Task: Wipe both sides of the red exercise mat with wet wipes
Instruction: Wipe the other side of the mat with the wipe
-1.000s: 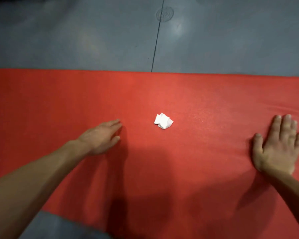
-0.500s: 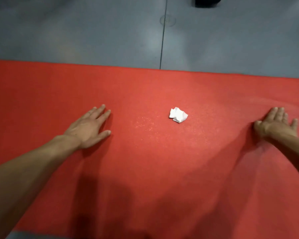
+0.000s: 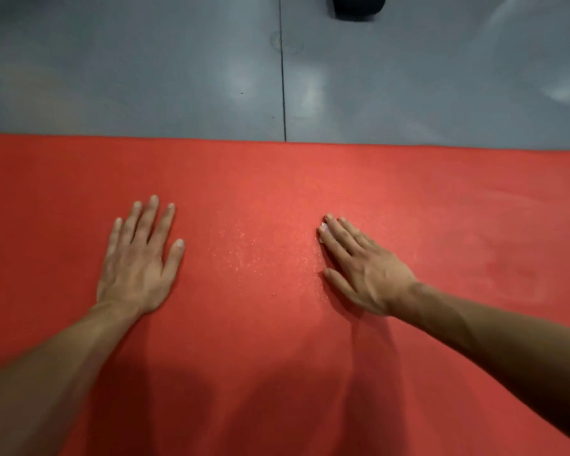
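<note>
The red exercise mat (image 3: 277,324) lies on the floor, long axis left-right. The wet wipe (image 3: 323,228) sits under the flat right hand's (image 3: 362,268) fingertips; left hand (image 3: 139,261) rests flat, well apart.

The red exercise mat (image 3: 277,324) lies flat across the whole width of the view, and its far strip up to the edge is bare, so a sweep can run there unhindered. On it the left hand (image 3: 137,261) lies flat with fingers spread; the right hand (image 3: 359,268) lies flat over a white wet wipe (image 3: 323,227), only a corner showing. Between the hands is an open stretch of mat. Beyond, the grey floor (image 3: 145,77) is open except for a dark object (image 3: 357,6) at the top edge.
</note>
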`<act>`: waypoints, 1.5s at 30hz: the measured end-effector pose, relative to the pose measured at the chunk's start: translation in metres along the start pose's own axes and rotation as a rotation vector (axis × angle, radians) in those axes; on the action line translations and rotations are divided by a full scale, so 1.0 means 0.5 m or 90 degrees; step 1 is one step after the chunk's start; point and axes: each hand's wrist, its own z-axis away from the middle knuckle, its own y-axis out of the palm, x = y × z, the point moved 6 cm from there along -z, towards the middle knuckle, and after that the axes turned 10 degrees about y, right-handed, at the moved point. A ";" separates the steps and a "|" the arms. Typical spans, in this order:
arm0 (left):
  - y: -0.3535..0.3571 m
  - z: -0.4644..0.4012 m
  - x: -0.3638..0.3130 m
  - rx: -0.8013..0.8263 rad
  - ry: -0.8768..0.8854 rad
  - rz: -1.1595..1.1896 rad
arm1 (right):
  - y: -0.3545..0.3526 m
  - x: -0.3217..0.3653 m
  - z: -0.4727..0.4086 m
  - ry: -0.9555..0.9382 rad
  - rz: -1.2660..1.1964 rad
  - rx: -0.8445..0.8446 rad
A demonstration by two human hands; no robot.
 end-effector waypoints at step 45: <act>-0.001 -0.010 0.011 -0.092 0.018 -0.014 | -0.133 0.116 -0.370 0.186 -0.144 -0.111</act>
